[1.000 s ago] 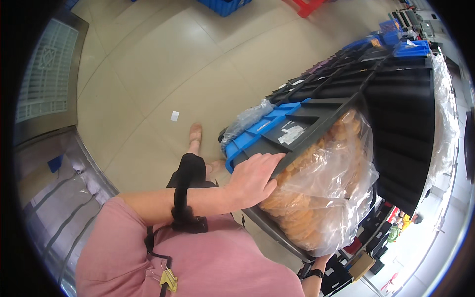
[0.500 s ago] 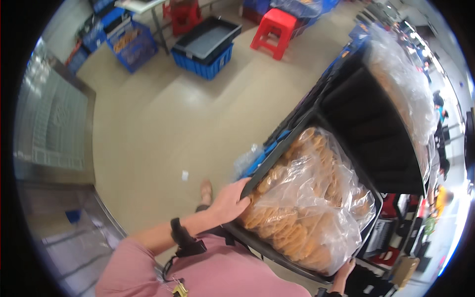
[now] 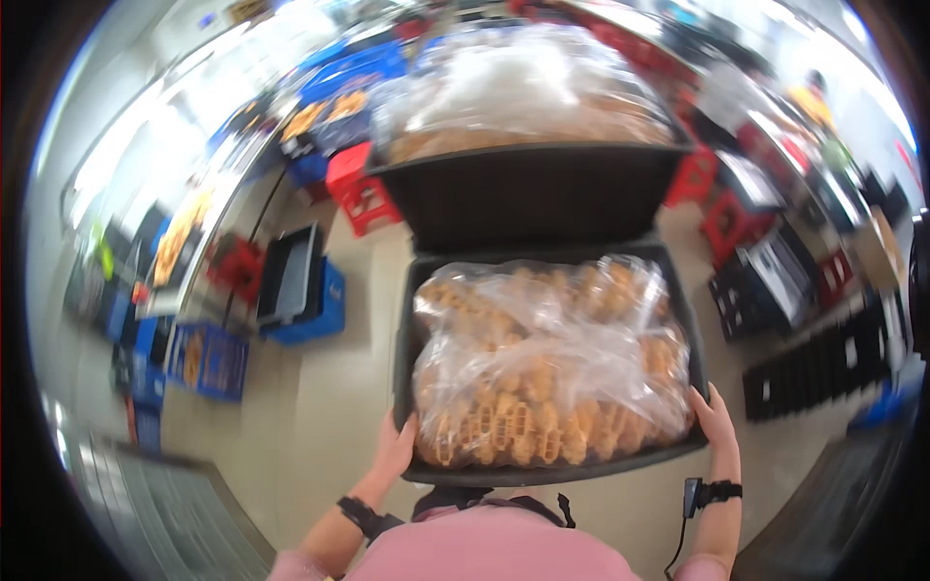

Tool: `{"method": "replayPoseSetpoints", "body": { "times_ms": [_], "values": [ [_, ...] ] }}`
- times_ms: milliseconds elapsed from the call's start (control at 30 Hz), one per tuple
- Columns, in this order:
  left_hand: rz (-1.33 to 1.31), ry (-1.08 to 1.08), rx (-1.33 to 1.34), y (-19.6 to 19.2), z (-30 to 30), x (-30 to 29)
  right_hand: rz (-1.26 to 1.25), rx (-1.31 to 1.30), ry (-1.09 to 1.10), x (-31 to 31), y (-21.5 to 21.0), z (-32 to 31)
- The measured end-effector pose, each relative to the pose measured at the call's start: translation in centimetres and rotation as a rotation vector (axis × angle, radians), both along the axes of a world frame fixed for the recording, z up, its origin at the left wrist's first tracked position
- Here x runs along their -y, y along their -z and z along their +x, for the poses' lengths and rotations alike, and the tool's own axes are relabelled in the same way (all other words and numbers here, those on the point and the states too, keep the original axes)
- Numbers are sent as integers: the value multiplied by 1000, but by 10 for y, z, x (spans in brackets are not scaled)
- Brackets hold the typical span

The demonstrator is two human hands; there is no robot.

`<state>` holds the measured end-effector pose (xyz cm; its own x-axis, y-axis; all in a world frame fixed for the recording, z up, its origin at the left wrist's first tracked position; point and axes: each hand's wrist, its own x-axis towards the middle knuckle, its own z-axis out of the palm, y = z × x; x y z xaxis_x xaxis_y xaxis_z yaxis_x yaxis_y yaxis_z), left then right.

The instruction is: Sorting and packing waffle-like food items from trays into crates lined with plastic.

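Just beyond the pink shirt (image 3: 494, 547), the left hand (image 3: 393, 449) and right hand (image 3: 715, 420) have fingers gripping the black tray's (image 3: 552, 474) sides; a level hold should steady its bag of orange-brown pieces (image 3: 557, 358) and avoid bumping the black box (image 3: 528, 198) behind.

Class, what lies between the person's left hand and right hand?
Between the left hand and the right hand lies the black crate, with a clear plastic bag of golden-brown pieces inside it, as the head view shows.
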<state>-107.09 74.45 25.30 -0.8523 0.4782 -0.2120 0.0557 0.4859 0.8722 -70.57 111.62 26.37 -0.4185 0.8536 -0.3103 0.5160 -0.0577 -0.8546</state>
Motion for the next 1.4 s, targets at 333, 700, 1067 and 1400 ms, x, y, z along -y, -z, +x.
{"method": "replayPoseSetpoints", "body": {
  "times_ms": [333,700,1067,1400],
  "values": [
    [-118,171,-155,8,-10,-10,-232,-354,136,14,11,33],
    [-168,123,-151,20,-23,0,-298,-637,320,30,34,32],
    [-135,150,-196,12,-5,-13,-264,-579,338,17,28,36],
    [-115,231,203,20,-23,38,-186,-547,642,45,80,23]
  ]
}}
